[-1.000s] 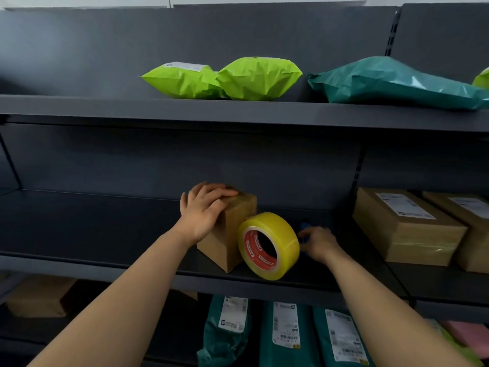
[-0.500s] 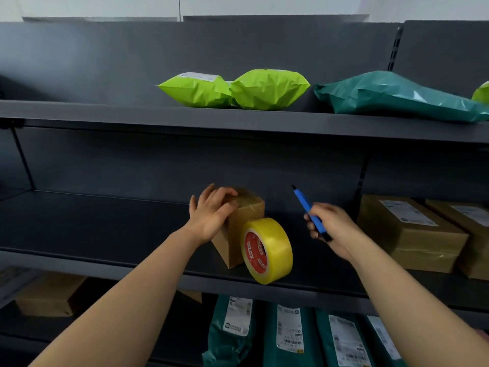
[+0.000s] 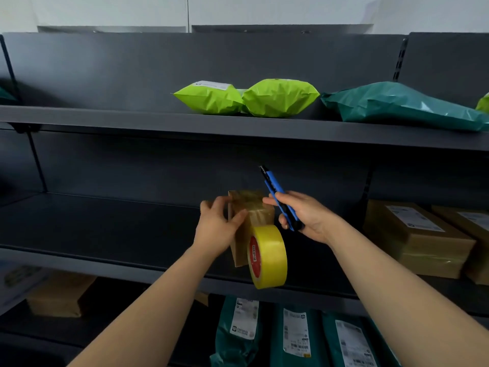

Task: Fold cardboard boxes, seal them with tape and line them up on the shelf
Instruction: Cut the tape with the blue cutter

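Box: we see a small cardboard box (image 3: 258,215) standing upright on the middle shelf (image 3: 105,229), near its front edge, with glossy tape across its top.
Left hand: our left hand (image 3: 215,229) grips the box from its left side, fingers curled over the far top edge and thumb pressed on the near face.
Tape: a yellow tape roll (image 3: 272,255) stands on its rim just in front of the box, touching it, red core facing left.
Right hand: our right hand (image 3: 307,215) is clenched round a slim blue tool (image 3: 272,186), dark tip pointing up and left above the box. One fingertip reaches the box's top edge, though we cannot tell whether it touches.
Same shelf: labelled boxes (image 3: 412,239) sit well apart to the right.
Upper shelf: on the upper shelf (image 3: 105,117) lie two lime mailers (image 3: 211,99) side by side, with a teal mailer (image 3: 397,104) to their right.
Below: teal bags (image 3: 293,337) with white labels stand under the middle shelf, and a blurred brown box (image 3: 58,298) lies lower left.
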